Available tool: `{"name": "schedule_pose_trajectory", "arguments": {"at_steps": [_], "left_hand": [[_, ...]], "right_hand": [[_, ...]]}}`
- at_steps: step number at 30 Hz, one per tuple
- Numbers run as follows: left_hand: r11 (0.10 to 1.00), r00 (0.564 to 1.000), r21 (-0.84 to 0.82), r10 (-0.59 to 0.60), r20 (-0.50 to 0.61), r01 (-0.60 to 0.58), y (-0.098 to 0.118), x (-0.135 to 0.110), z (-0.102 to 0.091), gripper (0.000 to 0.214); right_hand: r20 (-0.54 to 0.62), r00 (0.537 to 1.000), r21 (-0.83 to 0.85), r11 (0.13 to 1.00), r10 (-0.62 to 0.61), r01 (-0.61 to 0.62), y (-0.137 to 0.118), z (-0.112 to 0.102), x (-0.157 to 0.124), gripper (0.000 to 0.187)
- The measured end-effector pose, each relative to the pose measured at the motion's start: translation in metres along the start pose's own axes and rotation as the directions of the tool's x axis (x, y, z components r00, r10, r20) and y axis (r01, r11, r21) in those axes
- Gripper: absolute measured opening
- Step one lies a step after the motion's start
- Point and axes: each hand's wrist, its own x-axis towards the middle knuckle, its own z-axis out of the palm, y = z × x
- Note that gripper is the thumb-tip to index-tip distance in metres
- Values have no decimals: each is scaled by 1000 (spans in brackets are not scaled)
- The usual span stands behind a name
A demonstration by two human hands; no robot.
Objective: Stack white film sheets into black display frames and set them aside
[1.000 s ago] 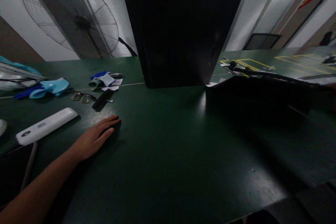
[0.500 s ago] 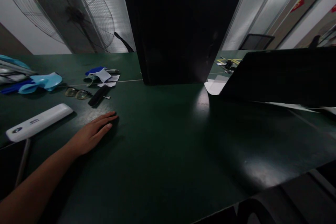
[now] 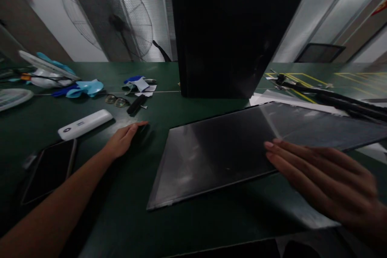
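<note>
A thin, dark, glossy flat panel [image 3: 217,145], like a display screen, is tilted low over the green table [image 3: 115,213]. My right hand [image 3: 329,177] grips its near edge, with the fingers lying flat on the upper face; the thumb is hidden underneath. On the table to the left of the panel rests my left hand [image 3: 122,141], apart from it. Its index finger stretches forward and nothing is held. Above the left hand lie a black narrow case [image 3: 136,105] and a pair of glasses [image 3: 117,100].
A large black panel [image 3: 232,40] stands upright at the back. On the left are a white oblong device [image 3: 86,124], a phone [image 3: 50,171], blue cloth pieces [image 3: 86,88] and a crumpled mask [image 3: 139,84]. White paper [image 3: 266,97] and black cables [image 3: 341,98] lie at the right.
The dark panel on the right has swung down and left over the table, and my right hand has come into view on it. My left hand's fingers have shifted. The view has turned left.
</note>
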Motion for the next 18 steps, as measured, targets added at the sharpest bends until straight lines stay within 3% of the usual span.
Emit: {"name": "schedule_pose_trajectory", "arguments": {"at_steps": [2,4,6,9,13,15,18], "left_hand": [[999,999,-8,-36,-28,36,3,-1,-2,90],[999,999,-17,-31,-29,30,5,-1,-1,90],[1000,1000,-5,-24,-11,24,6,-1,0,91],[998,1000,55,-2,-10,3,4,1,2,90],[991,1000,134,-7,-22,10,-2,3,-1,79],[984,1000,179,-7,19,3,-5,2,-3,74],[964,995,265,11,99,-37,-5,0,-3,77]], "right_hand": [[-115,967,-41,973,-229,225,-10,14,30,63],[-130,941,-44,950,-312,309,-25,31,45,49],[-98,940,-24,945,-326,325,-38,47,51,40],[-13,946,-34,946,-323,323,-48,65,55,43],[88,934,-59,934,-346,351,-46,93,65,46],[108,932,-19,937,-345,349,-43,109,68,44],[150,939,69,951,-309,302,-38,127,71,58]]}}
